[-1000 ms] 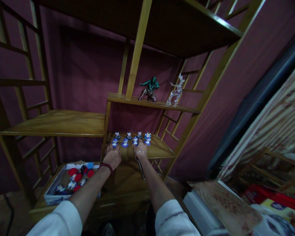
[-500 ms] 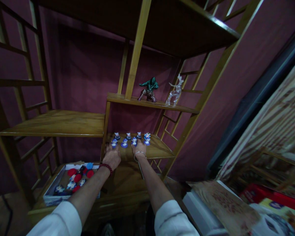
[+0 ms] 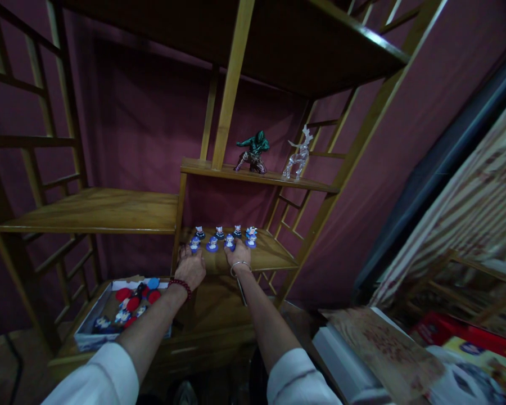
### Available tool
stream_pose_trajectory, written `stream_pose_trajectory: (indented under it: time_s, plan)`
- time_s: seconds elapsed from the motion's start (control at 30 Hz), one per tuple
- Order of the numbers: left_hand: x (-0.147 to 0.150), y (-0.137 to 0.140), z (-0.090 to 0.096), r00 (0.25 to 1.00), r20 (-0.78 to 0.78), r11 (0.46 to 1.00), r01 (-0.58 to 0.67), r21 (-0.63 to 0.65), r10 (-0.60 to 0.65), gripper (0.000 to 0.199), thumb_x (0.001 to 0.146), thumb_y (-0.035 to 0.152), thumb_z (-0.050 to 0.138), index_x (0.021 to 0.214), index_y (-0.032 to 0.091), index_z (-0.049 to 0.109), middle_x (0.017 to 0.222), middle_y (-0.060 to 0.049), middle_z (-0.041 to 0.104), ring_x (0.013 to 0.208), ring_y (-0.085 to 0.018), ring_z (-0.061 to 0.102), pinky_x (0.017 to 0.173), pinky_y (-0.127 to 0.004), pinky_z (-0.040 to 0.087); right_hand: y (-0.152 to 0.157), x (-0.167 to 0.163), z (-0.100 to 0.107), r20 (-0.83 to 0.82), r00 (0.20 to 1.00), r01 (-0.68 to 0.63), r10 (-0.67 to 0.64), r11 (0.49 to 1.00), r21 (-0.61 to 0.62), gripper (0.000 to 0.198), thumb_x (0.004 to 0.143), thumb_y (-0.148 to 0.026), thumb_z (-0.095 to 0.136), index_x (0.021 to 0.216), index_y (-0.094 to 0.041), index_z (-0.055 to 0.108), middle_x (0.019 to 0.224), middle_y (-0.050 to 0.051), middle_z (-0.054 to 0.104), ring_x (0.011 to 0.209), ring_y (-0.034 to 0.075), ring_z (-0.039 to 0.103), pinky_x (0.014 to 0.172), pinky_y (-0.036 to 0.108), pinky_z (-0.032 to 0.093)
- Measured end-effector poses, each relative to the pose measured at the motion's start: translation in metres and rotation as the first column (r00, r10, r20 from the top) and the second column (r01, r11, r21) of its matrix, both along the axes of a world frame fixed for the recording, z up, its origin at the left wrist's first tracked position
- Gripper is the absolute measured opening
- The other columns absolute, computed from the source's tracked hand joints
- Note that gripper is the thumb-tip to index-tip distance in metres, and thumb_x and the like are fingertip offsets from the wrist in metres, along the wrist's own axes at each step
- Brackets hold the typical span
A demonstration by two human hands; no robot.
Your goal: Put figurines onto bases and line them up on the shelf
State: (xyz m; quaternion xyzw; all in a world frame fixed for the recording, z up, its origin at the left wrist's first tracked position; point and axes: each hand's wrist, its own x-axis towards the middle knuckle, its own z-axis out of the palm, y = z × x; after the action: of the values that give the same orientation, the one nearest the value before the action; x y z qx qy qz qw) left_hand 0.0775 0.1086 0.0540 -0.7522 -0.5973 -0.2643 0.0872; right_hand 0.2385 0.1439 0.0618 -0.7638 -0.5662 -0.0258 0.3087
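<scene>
Evidently, in the head view, the front-row figurines are small, purple-blue and white, each upright on a round purple base. They stand on the lower right shelf (image 3: 274, 256), in front of a back row of pale-headed figurines, three on dark bases and a bluish one at the right end. The left hand (image 3: 191, 269) is at the leftmost front figurine (image 3: 194, 242), its fingers just before the base; whether its grip is closed on it I cannot tell. The right hand (image 3: 238, 256) has thumb and forefinger beside the third front figurine (image 3: 230, 241), and again I cannot tell if that grip pinches it. The second front figurine (image 3: 212, 243) stands between the hands. Compared with half a second ago, little differs: the scene sits slightly further left in view, while both hands and both rows keep their places on the shelf.
</scene>
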Motion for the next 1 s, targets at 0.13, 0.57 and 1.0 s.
stream_pose_trajectory:
  time_s: [0.13, 0.57, 1.0]
  plan:
    - [0.0, -0.001, 0.001, 1.0, 0.013, 1.0, -0.003, -0.005, 0.003, 0.037, 0.077, 0.023, 0.038, 0.11, 0.014, 0.052, 0.119, -0.018, 0.045, 0.11, -0.03, 0.04, 0.092, -0.042, 0.026, -0.007, 0.007, -0.001, -0.053, 0.997, 0.068, -0.063, 0.993, 0.094, 0.035, 0.075, -0.027, 0.043, 0.107, -0.013, 0.048, 0.103, 0.012, 0.057, 0.098, 0.023, 0.048, 0.085, 0.03, 0.03]
    - [0.001, -0.004, 0.003, 1.0, 0.018, 1.0, 0.013, -0.021, -0.012, 0.037, 0.078, 0.022, 0.036, 0.111, 0.014, 0.052, 0.12, -0.017, 0.044, 0.11, -0.029, 0.039, 0.093, -0.041, 0.023, -0.004, 0.042, 0.007, -0.026, 0.933, 0.358, -0.358, 0.933, 0.021, 0.048, 0.069, -0.03, 0.052, 0.11, -0.006, 0.043, 0.107, 0.018, 0.051, 0.103, 0.027, 0.041, 0.085, 0.033, 0.026]
    - [0.001, 0.0, -0.002, 1.0, 0.02, 1.0, 0.003, -0.016, -0.002, 0.04, 0.079, 0.023, 0.035, 0.115, 0.013, 0.049, 0.12, -0.018, 0.042, 0.112, -0.029, 0.035, 0.094, -0.044, 0.021, 0.015, 0.058, 0.007, 0.011, 0.963, 0.268, -0.269, 0.958, -0.101, 0.035, 0.071, -0.032, 0.051, 0.099, -0.01, 0.05, 0.101, 0.018, 0.058, 0.098, 0.027, 0.05, 0.08, 0.034, 0.031]
